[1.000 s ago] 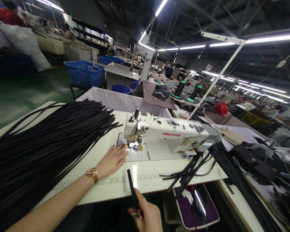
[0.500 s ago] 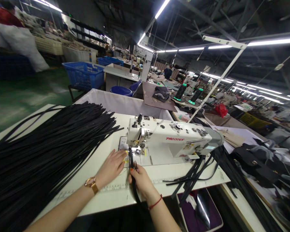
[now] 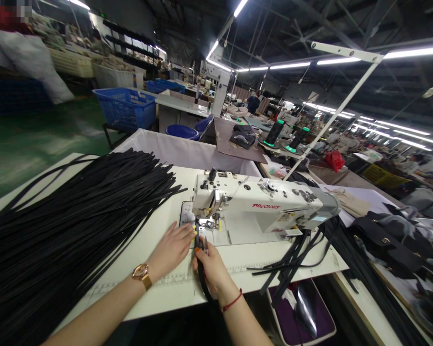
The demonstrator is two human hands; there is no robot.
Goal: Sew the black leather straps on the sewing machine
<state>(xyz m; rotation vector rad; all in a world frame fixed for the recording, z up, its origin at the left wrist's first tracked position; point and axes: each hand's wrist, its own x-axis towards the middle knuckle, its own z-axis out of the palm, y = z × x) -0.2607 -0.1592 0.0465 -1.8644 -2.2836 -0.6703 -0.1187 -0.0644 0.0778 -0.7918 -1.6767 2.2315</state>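
A narrow black strap [image 3: 201, 275] runs from under the presser foot of the white sewing machine [image 3: 238, 197] toward the table's front edge. My right hand [image 3: 211, 264] is closed round this strap just in front of the needle area. A small pointed metal tool, which looks like thread snips [image 3: 205, 243], sticks up from the same hand; its handle is hidden. My left hand [image 3: 175, 247] lies flat on the table left of the needle, fingers stretched out, fingertips at the strap's edge beside the presser foot.
A large pile of black straps [image 3: 75, 206] covers the table's left side. More straps [image 3: 292, 257] hang over the front edge at right. Behind the machine stand two black thread cones [image 3: 274, 133] and a thread-stand pole [image 3: 332, 117]. A purple-lined bin [image 3: 292, 319] sits below the table.
The view has shifted slightly, so the machine and table appear a little further right. Both hands keep nearly the same place at the strap, the right one still gripping it.
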